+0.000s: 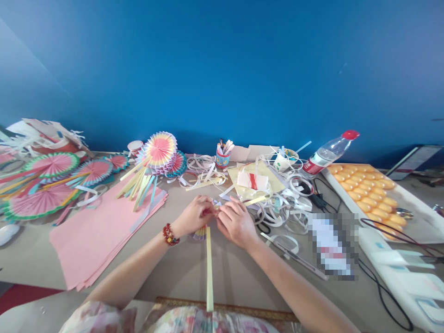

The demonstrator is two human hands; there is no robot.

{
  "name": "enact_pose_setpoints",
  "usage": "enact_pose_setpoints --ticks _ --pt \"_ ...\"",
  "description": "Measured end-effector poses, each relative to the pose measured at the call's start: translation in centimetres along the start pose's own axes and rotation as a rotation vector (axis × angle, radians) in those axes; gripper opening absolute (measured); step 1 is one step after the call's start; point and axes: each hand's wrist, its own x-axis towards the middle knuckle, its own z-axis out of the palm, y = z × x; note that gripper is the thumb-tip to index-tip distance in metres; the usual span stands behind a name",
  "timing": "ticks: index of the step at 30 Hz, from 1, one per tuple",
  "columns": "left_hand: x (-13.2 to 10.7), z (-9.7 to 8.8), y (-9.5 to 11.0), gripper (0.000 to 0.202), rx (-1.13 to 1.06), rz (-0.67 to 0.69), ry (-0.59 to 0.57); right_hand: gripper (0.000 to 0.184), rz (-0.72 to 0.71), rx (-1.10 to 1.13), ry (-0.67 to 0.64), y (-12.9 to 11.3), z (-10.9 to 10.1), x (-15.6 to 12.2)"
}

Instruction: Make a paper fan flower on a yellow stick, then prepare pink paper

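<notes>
The two hands are close together in the middle of the table [152,263], with their fingertips almost meeting. The left hand [198,215], with a red bead bracelet [169,234] on its wrist, has its fingers bent in and pinches a small folded paper [199,234]. Part of that paper pokes out below the left hand, and the rest is hidden by the fingers. The right hand [237,221] curls in from the other side — its fingertips are at the top of the folded paper, but I cannot tell if they are closed on it. A long yellow strip [209,273] hangs down just below, between the two arms. Just past the right hand is a short yellow strip [255,200], near a messy heap of white curls [277,208]. To the left are pink sheets [100,236] in a pile — and round paper fans [161,147] sit near their far end.
</notes>
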Motion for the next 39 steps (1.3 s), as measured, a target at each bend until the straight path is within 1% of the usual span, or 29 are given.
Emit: enact_pose_setpoints --ticks 4,6,10,15,18,23,26,28,30,33,35,37,39 --pt "-0.1 0.0 0.0 0.009 0.044 0.020 -0.002 0.011 0.049 0.033 -0.103 0.4 -0.4 -0.1" --pt "-0.1 0.0 0.2 0.012 0.064 0.033 -0.009 0.012 0.091 0.020 -0.147 0.4 -0.4 -0.2" --pt "-0.2 0.1 0.7 0.017 0.166 0.075 -0.032 0.014 0.131 0.000 -0.203 0.1 -0.1 -0.4" --pt "-0.2 0.5 1.0 0.006 0.314 0.103 -0.036 0.011 0.174 -0.009 -0.277 -0.2 0.2 -0.6" --pt "-0.1 0.5 1.2 0.011 0.367 0.124 -0.044 0.009 0.218 -0.017 -0.322 -0.1 0.3 -0.7" --pt "0.1 0.6 1.3 0.012 0.478 0.195 -0.062 0.009 0.274 -0.007 -0.396 0.0 0.0 -0.7" --pt "0.1 0.6 1.3 0.013 0.478 0.206 -0.060 0.009 0.322 0.006 -0.423 0.0 -0.3 -0.5" --pt "0.0 0.3 1.1 0.015 0.433 0.195 -0.034 0.010 0.365 0.012 -0.436 -0.1 -0.5 -0.3" --pt "-0.1 -0.5 0.8 0.017 0.379 0.169 0.013 0.011 0.399 0.020 -0.448 -0.3 -0.8 -0.1" --pt "-0.8 -1.9 -0.5 0.019 0.344 0.088 0.144 0.009 0.436 0.028 -0.460 -0.8 -1.0 0.0" --pt "-1.7 -2.5 -1.6 0.021 0.338 0.006 0.248 0.015 0.459 0.031 -0.463 -1.2 -1.0 -0.2" --pt "-3.1 -2.6 -2.7 0.023 0.328 -0.066 0.283 0.020 0.475 0.045 -0.467 -1.6 -0.9 -0.4" --pt "-4.6 -2.3 -3.4 0.026 0.322 -0.109 0.262 0.020 0.481 0.072 -0.471 -1.8 -0.9 -0.7"
